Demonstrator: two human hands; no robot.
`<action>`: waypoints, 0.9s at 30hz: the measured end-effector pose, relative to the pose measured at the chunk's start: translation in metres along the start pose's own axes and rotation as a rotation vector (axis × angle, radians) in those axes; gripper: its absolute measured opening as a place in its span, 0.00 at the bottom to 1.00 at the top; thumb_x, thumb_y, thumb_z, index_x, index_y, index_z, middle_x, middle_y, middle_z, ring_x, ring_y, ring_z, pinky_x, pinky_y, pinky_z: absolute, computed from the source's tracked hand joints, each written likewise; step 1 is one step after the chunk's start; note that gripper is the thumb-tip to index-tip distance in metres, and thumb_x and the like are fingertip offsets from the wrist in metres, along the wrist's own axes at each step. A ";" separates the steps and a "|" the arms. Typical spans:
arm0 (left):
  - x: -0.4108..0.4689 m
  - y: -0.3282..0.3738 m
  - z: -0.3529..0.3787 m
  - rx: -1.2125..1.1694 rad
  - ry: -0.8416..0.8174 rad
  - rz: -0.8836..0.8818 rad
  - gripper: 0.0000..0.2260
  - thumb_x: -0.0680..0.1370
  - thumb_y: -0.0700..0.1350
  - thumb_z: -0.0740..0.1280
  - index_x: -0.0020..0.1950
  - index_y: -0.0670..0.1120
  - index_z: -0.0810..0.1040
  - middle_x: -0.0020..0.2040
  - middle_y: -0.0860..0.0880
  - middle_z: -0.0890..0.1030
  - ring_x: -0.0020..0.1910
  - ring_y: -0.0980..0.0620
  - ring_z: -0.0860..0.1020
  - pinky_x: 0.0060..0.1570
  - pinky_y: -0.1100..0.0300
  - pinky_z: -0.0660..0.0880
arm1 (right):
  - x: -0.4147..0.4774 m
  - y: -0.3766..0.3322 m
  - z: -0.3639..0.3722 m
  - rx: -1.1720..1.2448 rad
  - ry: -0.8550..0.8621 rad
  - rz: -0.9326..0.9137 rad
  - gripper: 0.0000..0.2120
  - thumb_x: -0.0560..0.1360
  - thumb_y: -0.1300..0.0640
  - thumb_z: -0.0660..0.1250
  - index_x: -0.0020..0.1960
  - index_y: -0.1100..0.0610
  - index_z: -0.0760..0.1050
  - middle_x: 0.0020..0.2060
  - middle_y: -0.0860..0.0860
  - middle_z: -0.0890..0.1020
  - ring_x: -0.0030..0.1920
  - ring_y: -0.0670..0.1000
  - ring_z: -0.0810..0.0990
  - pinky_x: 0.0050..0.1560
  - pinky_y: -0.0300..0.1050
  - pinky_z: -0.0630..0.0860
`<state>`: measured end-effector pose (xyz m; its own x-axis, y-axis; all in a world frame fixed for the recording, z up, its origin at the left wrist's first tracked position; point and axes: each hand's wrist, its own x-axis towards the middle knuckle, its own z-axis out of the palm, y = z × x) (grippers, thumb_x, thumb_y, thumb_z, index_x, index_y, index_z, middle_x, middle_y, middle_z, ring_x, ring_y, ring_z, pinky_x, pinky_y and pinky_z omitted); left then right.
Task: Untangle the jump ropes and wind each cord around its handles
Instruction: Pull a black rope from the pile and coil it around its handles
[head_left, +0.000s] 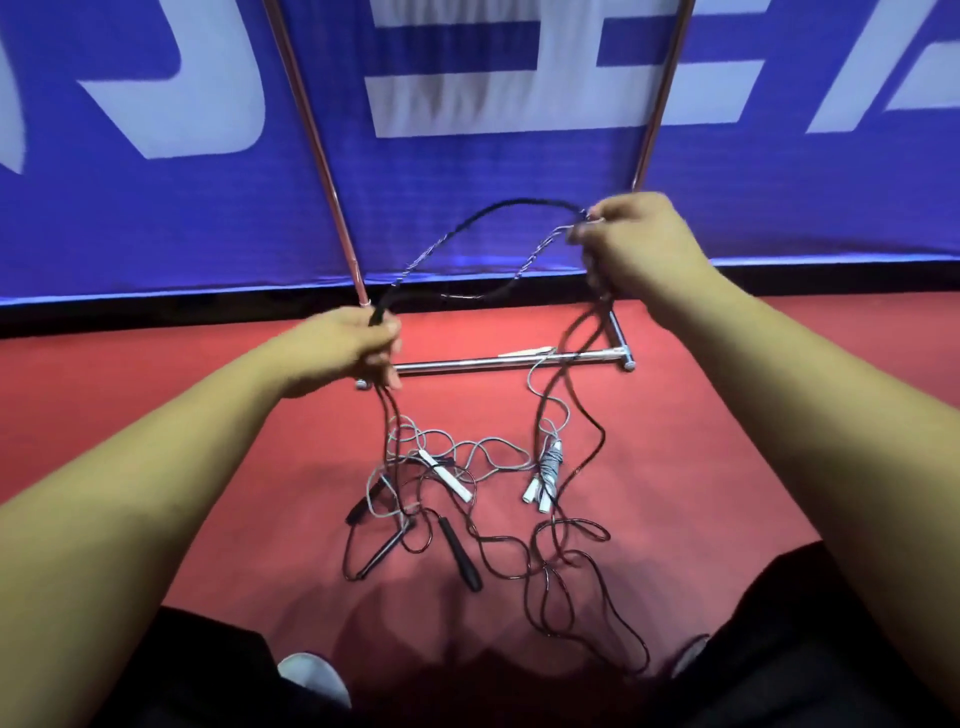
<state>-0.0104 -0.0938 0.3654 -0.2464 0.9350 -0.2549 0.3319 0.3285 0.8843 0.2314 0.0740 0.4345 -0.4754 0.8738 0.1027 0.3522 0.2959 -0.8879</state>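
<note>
Dark-clad legs (171, 670) frame the bottom edge, and beyond them the red floor (701, 441) runs to a blue banner (467, 197) on a chrome stand (493, 360). The jump ropes (540, 566) lie mostly in a loose heap on the floor between the knees and the stand, with black and grey cords rising from it to both hands. Held up between the hands is a twisted span (519, 205), black cord plaited with grey; its long axis runs across the view, climbing from lower left to upper right and bowing upward in the middle. The left hand (358, 345) has its fingers curled round the black cord. The right hand (639, 244), higher and farther off, seems to pinch both cords at its fingertips, though blur hides the exact hold. The twist would probably come out best with the span kept slack, one colour rolled off the other rather than pulled tight, then each freed cord followed down to a handle. A black handle (460, 553) lies pointing roughly toward the person; a pair of white handles (545, 480) looks already bound with grey cord.
</note>
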 end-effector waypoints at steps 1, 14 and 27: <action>-0.001 0.009 0.000 -0.030 0.052 0.036 0.12 0.84 0.41 0.57 0.42 0.43 0.72 0.30 0.48 0.64 0.29 0.50 0.76 0.43 0.49 0.72 | 0.000 0.007 -0.003 -0.346 -0.047 -0.004 0.04 0.72 0.60 0.67 0.44 0.61 0.74 0.36 0.58 0.78 0.33 0.57 0.79 0.34 0.47 0.75; -0.014 0.042 0.015 0.281 0.033 0.212 0.03 0.73 0.44 0.70 0.44 0.47 0.77 0.31 0.47 0.78 0.30 0.50 0.73 0.37 0.51 0.73 | -0.045 -0.009 0.062 0.172 -0.655 -0.046 0.10 0.81 0.60 0.61 0.43 0.64 0.73 0.29 0.55 0.72 0.30 0.52 0.75 0.35 0.41 0.75; -0.007 0.002 0.013 0.111 -0.101 -0.005 0.15 0.84 0.47 0.57 0.42 0.41 0.73 0.30 0.47 0.71 0.37 0.47 0.81 0.45 0.55 0.79 | 0.000 0.010 -0.001 -0.375 -0.128 0.043 0.11 0.74 0.55 0.66 0.50 0.63 0.75 0.41 0.57 0.76 0.38 0.55 0.76 0.39 0.46 0.74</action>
<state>0.0034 -0.0979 0.3640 -0.1569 0.9402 -0.3022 0.4312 0.3405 0.8355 0.2352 0.0774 0.4265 -0.5422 0.8402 -0.0091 0.6325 0.4010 -0.6627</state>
